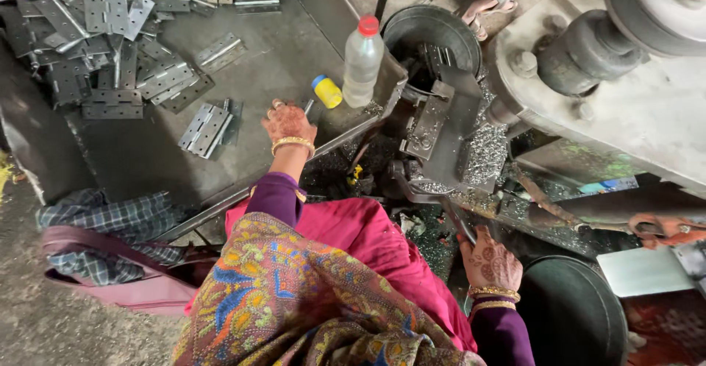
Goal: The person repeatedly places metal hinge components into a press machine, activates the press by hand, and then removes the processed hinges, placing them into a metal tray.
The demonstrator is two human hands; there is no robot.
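Note:
My left hand (288,123), with henna patterns and a gold bangle, lies fingers curled on the dark metal tray (257,72). A small pale metal piece (309,106) pokes out beyond its fingertips; whatever is under the palm is hidden. A short stack of grey hinges (206,128) sits just left of that hand. My right hand (490,261) is low on the right, fingers closed around a thin metal lever (457,228) of the machine (441,127). Metal shavings (487,153) cover the machine's bed.
A big heap of hinges (103,35) fills the tray's far left. A clear plastic bottle with a red cap (362,61) and a small yellow bottle (327,91) stand by the tray's edge. A dark bucket (434,35), a large motor (625,57), another person's foot (482,5), a checked cloth (110,226).

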